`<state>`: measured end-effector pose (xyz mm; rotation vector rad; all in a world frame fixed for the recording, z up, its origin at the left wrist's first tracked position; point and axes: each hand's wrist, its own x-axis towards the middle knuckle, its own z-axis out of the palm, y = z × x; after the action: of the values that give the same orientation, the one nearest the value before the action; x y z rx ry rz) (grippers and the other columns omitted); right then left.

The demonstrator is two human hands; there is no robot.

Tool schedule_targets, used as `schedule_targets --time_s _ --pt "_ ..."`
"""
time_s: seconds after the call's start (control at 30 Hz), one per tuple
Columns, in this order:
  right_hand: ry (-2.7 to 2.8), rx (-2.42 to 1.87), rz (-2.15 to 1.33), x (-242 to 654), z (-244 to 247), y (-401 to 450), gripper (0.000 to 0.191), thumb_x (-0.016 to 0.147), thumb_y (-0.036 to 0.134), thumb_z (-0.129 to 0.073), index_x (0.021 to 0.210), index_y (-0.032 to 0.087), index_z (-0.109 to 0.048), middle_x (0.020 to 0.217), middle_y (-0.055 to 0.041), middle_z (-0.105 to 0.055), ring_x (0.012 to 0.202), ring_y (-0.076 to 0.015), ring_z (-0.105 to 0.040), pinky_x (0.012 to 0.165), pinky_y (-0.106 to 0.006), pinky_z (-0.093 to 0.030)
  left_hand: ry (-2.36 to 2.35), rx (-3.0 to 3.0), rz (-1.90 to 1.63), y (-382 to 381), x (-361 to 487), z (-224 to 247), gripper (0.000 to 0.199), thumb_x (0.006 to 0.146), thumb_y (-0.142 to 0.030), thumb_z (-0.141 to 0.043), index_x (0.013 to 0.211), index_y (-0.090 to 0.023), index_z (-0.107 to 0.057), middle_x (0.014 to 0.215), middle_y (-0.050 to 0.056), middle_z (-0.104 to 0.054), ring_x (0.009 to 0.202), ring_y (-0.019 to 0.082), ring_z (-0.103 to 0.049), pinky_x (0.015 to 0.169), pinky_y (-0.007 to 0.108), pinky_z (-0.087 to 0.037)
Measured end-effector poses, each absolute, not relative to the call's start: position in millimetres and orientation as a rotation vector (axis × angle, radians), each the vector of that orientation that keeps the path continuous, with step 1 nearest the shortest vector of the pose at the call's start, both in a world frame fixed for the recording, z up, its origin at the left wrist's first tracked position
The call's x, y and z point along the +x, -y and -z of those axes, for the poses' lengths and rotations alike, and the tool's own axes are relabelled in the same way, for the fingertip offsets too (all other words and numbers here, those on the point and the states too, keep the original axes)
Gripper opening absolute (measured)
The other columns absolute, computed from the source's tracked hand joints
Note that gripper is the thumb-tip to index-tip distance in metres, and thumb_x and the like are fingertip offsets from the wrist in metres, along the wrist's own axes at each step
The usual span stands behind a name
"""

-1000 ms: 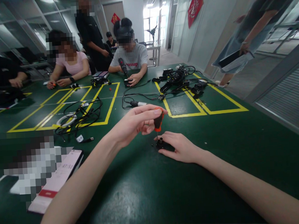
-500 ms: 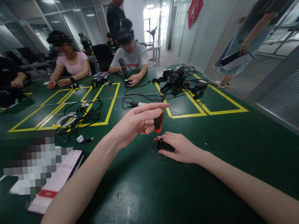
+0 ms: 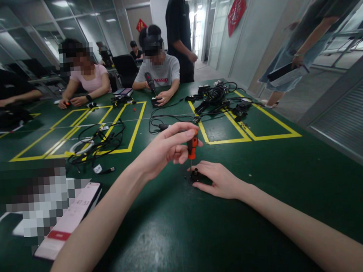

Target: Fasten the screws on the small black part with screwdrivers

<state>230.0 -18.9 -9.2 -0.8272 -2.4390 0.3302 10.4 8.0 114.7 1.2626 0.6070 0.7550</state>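
Observation:
My left hand [image 3: 177, 143] is closed around the orange and black handle of a screwdriver [image 3: 192, 145]. The screwdriver stands upright, its thin shaft pointing down onto a small black part [image 3: 195, 175] with a short round stub on top. That part lies on the green table [image 3: 175, 230]. My right hand [image 3: 216, 179] rests low on the table and grips the black part from the right, thumb on the near side and fingers on the far side. The exact spot where the screwdriver tip meets the part is too small to make out.
A phone [image 3: 61, 237] lies at the near left. Beyond it is a tangle of black cables [image 3: 98, 143], and a larger cable pile [image 3: 216, 97] sits at the back right. Across the table a co-worker [image 3: 159, 67] holds a power screwdriver [image 3: 150, 81]; another person [image 3: 85, 76] sits to the left.
My left fingers have curled further round the screwdriver handle, which has turned to show more orange. My right hand and the black part stay in place. A standing person behind has moved right.

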Motion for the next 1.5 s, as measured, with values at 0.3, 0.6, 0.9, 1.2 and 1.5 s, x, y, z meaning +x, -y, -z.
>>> schedule_targets --time_s 0.3,0.6,0.9,1.2,1.5 --pt "2.446 -0.85 -0.346 230 8 19 0.025 0.099 0.028 -0.064 0.122 0.017 -0.064 0.109 -0.0122 -0.077 0.096 -0.0258 -0.072 0.081 -0.038 -0.06 -0.603 1.254 -0.803 -9 14 -115 0.039 0.087 -0.05 -0.073 0.099 -0.013 -0.073 0.097 0.006 -0.07 0.05 0.003 -0.045 0.044 0.02 -0.028" --pt "2.437 -0.816 -0.321 230 10 18 0.025 0.099 0.028 -0.064 0.121 0.016 -0.064 0.11 -0.0137 -0.077 0.095 -0.0265 -0.072 0.08 -0.039 -0.06 -0.655 1.378 -0.839 -6 13 -115 0.034 0.088 -0.045 -0.075 0.104 -0.018 -0.06 0.091 0.003 -0.073 0.052 0.005 -0.052 0.048 0.017 -0.036" --pt "2.426 -0.821 -0.324 228 8 20 0.024 0.1 0.029 -0.064 0.12 0.016 -0.064 0.105 -0.0134 -0.076 0.094 -0.0267 -0.073 0.079 -0.04 -0.061 -0.887 2.379 -1.304 4 18 -108 0.019 0.097 -0.034 -0.066 0.086 -0.018 -0.064 0.081 -0.001 -0.06 0.06 0.008 -0.046 0.058 0.023 -0.036" --pt "2.413 -0.823 -0.324 227 12 20 0.02 0.098 0.025 -0.065 0.115 0.015 -0.063 0.107 -0.0145 -0.077 0.097 -0.0287 -0.074 0.082 -0.043 -0.062 -1.07 2.632 -1.06 11 19 -108 0.024 0.095 -0.04 -0.063 0.088 -0.021 -0.051 0.065 -0.006 -0.056 0.051 0.01 -0.046 0.054 0.023 -0.029" --pt "2.425 -0.833 -0.352 229 9 22 0.02 0.098 0.026 -0.064 0.116 0.016 -0.063 0.108 -0.0143 -0.077 0.096 -0.0281 -0.074 0.082 -0.042 -0.062 -1.138 2.687 -0.935 9 19 -102 0.041 0.091 -0.028 -0.056 0.131 -0.02 -0.05 0.073 -0.004 -0.065 0.054 0.014 -0.058 0.056 0.025 -0.037"
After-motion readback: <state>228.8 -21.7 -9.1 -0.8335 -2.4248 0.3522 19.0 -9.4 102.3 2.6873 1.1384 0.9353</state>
